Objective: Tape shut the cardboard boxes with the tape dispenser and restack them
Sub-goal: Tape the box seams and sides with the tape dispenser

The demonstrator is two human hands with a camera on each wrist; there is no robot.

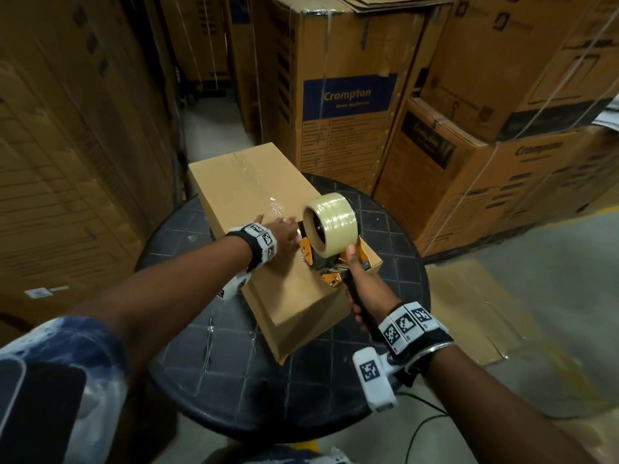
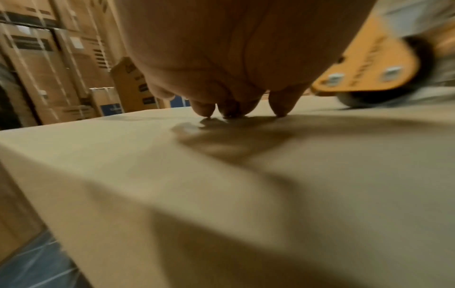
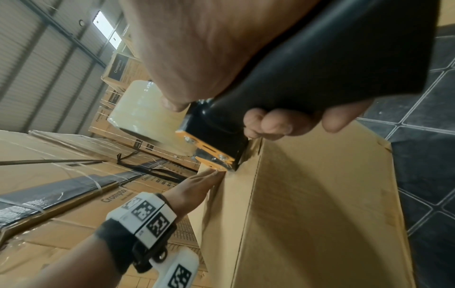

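At frame centre, my right grip (image 1: 360, 296) is clasping the tape dispenser (image 1: 330, 241) on the cardboard box (image 1: 268, 202) atop the round counter (image 1: 395, 229); my left grip (image 1: 283, 237) is pressing flat, seemingly on tape.

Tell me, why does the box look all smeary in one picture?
Left wrist view: motion blur smears the cardboard box, and the left hand casts a dark shadow on it; head view: the tape roll looks sharp, the edges bend.
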